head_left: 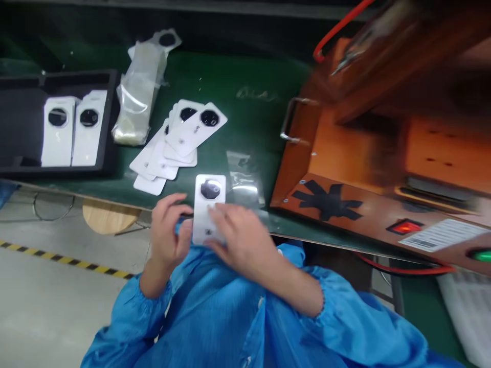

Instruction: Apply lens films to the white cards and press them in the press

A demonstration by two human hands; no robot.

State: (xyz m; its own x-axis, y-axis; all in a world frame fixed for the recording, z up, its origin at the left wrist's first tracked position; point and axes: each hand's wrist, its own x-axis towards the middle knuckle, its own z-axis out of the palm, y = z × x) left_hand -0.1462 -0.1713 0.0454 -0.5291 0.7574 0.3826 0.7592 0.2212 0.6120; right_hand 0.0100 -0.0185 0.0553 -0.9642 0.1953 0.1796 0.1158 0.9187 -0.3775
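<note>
A white phone back panel [203,217] with a black round camera area stands out in front of me at the table's near edge. My right hand [241,235] grips it from the right, fingers lying over its face and the thumb low down. On its left side my left hand [171,227] is held with curved fingers apart from the thumb; whether the fingertips touch the panel's edge I cannot tell. Beyond them, several similar panels [153,158] lie fanned in a loose pile. Just right of the held panel lies a clear plastic film [245,179].
A black tray [19,122] on the left holds more white panels in two stacks. Beside it is a clear bag-wrapped bundle [138,92]. An orange machine [330,158] with a metal handle and lit red switch [405,226] takes up the right side. Below left is a wooden stool [109,214].
</note>
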